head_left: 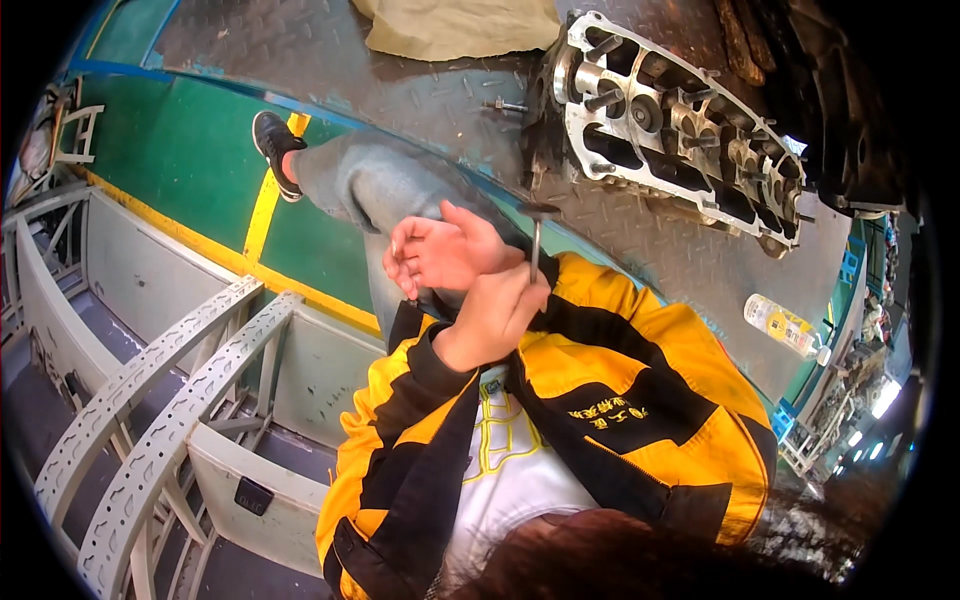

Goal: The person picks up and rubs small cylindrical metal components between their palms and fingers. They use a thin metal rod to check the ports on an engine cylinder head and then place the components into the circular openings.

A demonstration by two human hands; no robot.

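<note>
My left hand (495, 312) is closed around the thin stem of an engine valve (537, 240). The valve stands up out of the fist, its dark, flat disc end uppermost. Just beyond that fist, my right hand (445, 252) lies palm up with its fingers apart and slightly curled; nothing is in it. The two hands overlap near the right wrist, and I cannot tell whether they touch. To the right, on a metal-plate bench (640, 255), rests an engine cylinder head (685, 135) with several studs standing up from it.
A bolt-like piece (507, 105) lies left of the cylinder head, and a beige cloth (455, 28) is at the far edge. A labelled bottle (780, 325) lies on its side at the right. Dark machinery (860, 110) stands beyond. Grey perforated metal framing (180, 410) fills the lower left.
</note>
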